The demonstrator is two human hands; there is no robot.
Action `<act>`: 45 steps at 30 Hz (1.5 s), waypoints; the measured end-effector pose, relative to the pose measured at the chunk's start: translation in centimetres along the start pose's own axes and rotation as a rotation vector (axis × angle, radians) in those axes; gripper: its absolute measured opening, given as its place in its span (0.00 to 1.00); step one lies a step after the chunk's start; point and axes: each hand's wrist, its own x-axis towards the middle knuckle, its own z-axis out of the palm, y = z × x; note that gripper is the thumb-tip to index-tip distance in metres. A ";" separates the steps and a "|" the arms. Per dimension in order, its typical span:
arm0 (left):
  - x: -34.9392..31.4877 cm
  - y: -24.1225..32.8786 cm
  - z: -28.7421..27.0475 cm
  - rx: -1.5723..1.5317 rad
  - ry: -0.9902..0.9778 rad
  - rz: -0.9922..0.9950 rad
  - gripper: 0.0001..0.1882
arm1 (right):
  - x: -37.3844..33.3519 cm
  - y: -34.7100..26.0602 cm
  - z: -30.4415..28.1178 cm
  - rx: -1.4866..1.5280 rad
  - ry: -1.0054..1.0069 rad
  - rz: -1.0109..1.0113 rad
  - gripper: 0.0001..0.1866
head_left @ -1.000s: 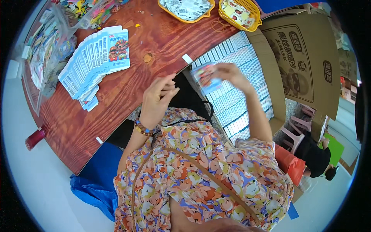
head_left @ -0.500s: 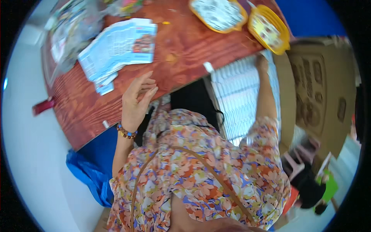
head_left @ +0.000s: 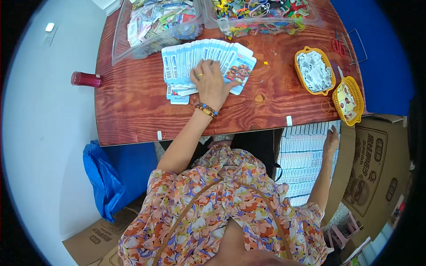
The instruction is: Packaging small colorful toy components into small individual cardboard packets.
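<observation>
A fan of printed blue-and-white cards [head_left: 177,60] lies on the reddish wooden table [head_left: 133,111], and my left hand [head_left: 209,84] rests on it, fingers laid over the cards and thumb out to the right. The hand is open and wears a ring and a beaded bracelet. My right hand [head_left: 331,141] reaches down to the right, below the table edge, at the far side of a carton holding rows of thin white-and-blue packs [head_left: 301,164]. It appears edge-on, so how its fingers lie and whether they hold anything is unclear.
Clear plastic bins at the back hold flat packets [head_left: 162,22] and small colourful toys [head_left: 262,11]. On the right stand yellow baskets with white sachets [head_left: 314,71] and picture cards [head_left: 346,99], near red scissors [head_left: 338,46]. A red jar [head_left: 86,79] overhangs the left edge.
My left hand has moved from near the table's front edge onto the fanned cards. My view has shifted, showing more of the bins; my right hand stays down by the carton.
</observation>
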 end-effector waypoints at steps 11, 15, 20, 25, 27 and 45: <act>0.2 -3.5 1.0 -0.299 0.165 -0.056 0.18 | -3.4 -27.3 -3.4 0.528 -0.206 -0.641 0.14; 0.5 -4.1 -0.1 -0.339 0.162 0.036 0.14 | 1.2 -37.5 0.4 0.647 -0.126 -0.707 0.13; 0.6 -4.4 -0.9 -0.315 0.052 0.088 0.18 | 6.6 -43.8 2.2 0.509 -0.456 -0.771 0.13; 0.8 -2.3 -4.4 -0.182 0.134 0.003 0.49 | 7.0 -45.0 1.3 0.758 -0.680 -0.566 0.09; 1.4 -0.4 -5.5 -0.243 0.120 0.034 0.53 | 5.6 -45.3 1.4 0.811 -0.665 -0.587 0.10; 0.7 -0.2 -8.0 -0.767 -0.062 -0.372 0.25 | -3.0 -43.1 4.3 1.230 -0.536 -0.478 0.19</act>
